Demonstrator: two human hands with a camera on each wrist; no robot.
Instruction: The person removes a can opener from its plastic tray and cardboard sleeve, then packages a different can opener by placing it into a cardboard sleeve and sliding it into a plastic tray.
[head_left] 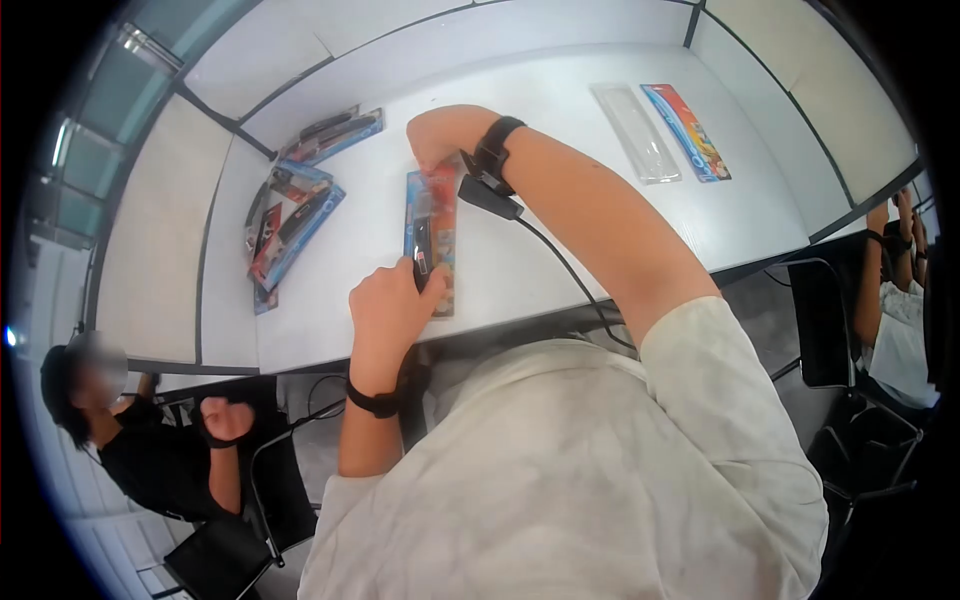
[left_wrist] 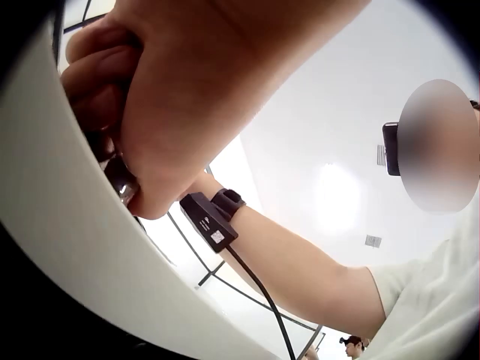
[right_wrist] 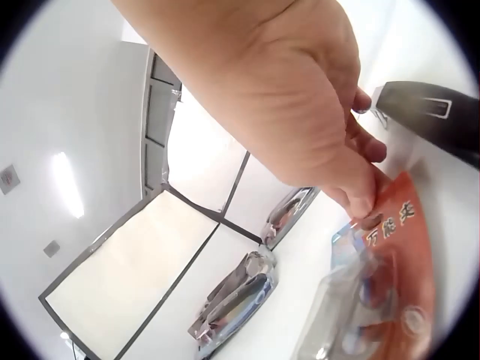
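A card-backed blister pack (head_left: pixel 445 235), red and blue, lies upright in front of me at the table's middle. On it sits a black-handled tool (head_left: pixel 422 240), its lower end in the grip of my left hand (head_left: pixel 385 305). Curled fingers and a bit of shiny metal (left_wrist: pixel 122 182) by the thumb show in the left wrist view. My right hand (head_left: pixel 450 135) reaches over to the pack's far end. In the right wrist view its thumb and fingers pinch the red card (right_wrist: pixel 401 225) beside the clear plastic blister (right_wrist: pixel 341 311).
Several packaged tools (head_left: pixel 295 215) are piled at the left wall, more packs (head_left: pixel 335 135) behind them. At the back right lie a clear plastic tray (head_left: pixel 638 135) and a loose printed card (head_left: pixel 690 135). Low white partitions (head_left: pixel 760 110) enclose the table. A black cable (head_left: pixel 565 260) hangs from my right wrist.
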